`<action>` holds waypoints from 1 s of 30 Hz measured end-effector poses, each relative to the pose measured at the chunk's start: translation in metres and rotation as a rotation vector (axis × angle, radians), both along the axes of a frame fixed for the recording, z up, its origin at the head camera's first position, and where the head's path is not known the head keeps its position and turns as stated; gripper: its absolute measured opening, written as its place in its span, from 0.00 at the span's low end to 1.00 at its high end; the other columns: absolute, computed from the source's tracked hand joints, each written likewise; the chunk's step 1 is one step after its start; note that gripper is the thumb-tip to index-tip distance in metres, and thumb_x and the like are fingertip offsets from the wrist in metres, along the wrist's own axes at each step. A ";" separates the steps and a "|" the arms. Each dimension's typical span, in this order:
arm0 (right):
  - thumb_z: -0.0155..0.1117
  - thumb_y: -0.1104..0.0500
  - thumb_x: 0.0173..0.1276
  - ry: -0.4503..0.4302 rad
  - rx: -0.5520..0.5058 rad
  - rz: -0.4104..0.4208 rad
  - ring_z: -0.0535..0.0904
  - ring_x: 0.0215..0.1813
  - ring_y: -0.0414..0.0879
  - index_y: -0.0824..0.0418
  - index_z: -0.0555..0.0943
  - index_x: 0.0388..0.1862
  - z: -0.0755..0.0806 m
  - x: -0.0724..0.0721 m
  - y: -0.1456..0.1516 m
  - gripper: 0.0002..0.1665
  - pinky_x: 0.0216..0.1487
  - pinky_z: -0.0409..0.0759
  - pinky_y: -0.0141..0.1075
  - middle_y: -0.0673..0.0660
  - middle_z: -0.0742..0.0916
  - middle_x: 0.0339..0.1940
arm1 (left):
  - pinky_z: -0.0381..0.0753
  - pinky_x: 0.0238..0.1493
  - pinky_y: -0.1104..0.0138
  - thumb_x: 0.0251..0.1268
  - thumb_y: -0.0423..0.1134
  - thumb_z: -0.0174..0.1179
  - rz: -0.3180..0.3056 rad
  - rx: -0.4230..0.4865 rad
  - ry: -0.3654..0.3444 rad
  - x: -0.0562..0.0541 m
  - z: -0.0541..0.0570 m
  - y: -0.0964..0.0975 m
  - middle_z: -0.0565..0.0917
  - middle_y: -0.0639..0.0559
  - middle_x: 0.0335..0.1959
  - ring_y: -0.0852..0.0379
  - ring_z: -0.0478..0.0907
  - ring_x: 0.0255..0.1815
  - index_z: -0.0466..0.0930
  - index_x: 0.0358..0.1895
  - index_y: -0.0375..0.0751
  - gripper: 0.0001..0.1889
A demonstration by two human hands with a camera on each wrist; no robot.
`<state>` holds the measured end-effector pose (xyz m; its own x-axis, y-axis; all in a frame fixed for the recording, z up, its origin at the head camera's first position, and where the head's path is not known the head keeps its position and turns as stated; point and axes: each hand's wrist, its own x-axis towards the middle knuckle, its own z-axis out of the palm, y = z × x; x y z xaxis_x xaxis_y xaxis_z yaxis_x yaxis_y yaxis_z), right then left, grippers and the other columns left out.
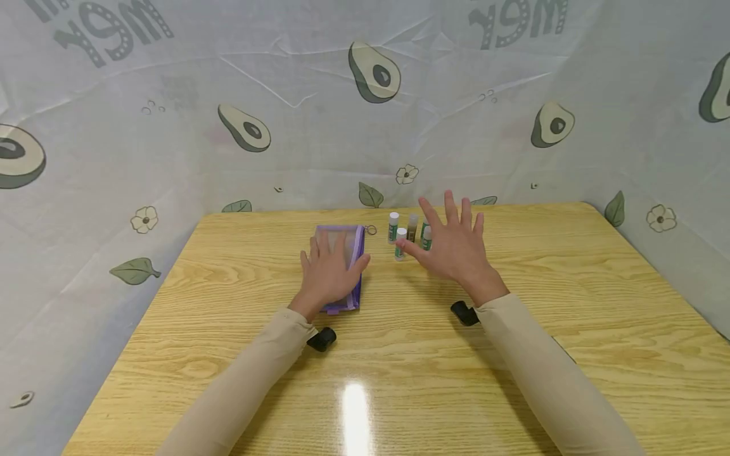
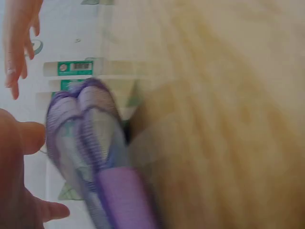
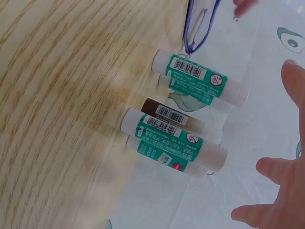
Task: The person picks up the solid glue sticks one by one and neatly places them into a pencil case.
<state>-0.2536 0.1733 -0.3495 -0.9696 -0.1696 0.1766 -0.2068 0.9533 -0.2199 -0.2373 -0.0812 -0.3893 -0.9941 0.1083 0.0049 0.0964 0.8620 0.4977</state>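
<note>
A clear zip pouch with purple trim [image 1: 358, 240] lies on the table, a small metal ring [image 1: 371, 230] at its far right corner. My left hand [image 1: 327, 273] is spread above the pouch, its fingers overlapping it in the head view. To the right of the pouch stand several upright glue sticks, green-labelled with white caps, such as the front one [image 1: 399, 251]; one stick has a brown label [image 3: 164, 113]. Fingers apart, my right hand [image 1: 456, 250] hovers over their right side and hides part of them. Neither hand grips anything.
The wooden table [image 1: 365, 354] ends at a pale cloth backdrop [image 1: 319, 145] printed with avocados, leaves and flowers. Black devices are worn at both wrists, one under the left sleeve [image 1: 245, 380] and one under the right sleeve [image 1: 547, 367].
</note>
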 end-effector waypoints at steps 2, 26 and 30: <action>0.54 0.20 0.71 0.001 -0.001 0.000 0.34 0.88 0.76 0.42 0.46 0.91 0.000 0.000 0.000 0.60 0.81 0.37 0.79 0.68 0.43 0.91 | 0.35 0.83 0.27 0.78 0.71 0.47 0.010 -0.011 -0.036 0.004 -0.004 0.000 0.36 0.31 0.89 0.28 0.32 0.89 0.48 0.88 0.49 0.47; 0.59 0.25 0.73 0.029 -0.104 -0.010 0.39 0.89 0.74 0.44 0.48 0.91 0.006 0.006 -0.003 0.57 0.82 0.40 0.77 0.67 0.47 0.91 | 0.23 0.84 0.32 0.82 0.60 0.42 0.019 0.160 -0.199 0.011 -0.024 -0.008 0.27 0.39 0.89 0.36 0.17 0.88 0.42 0.89 0.53 0.40; 0.58 0.27 0.75 0.031 -0.163 0.000 0.40 0.89 0.74 0.46 0.48 0.91 0.007 0.007 -0.002 0.56 0.82 0.40 0.78 0.67 0.46 0.91 | 0.23 0.85 0.34 0.81 0.59 0.39 0.026 0.229 -0.167 0.015 -0.023 -0.010 0.31 0.39 0.90 0.37 0.20 0.90 0.45 0.89 0.52 0.39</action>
<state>-0.2468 0.1709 -0.3429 -0.9634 -0.1358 0.2313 -0.2154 0.9054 -0.3657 -0.2228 -0.0909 -0.4124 -0.9856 0.0976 -0.1378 -0.0241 0.7265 0.6867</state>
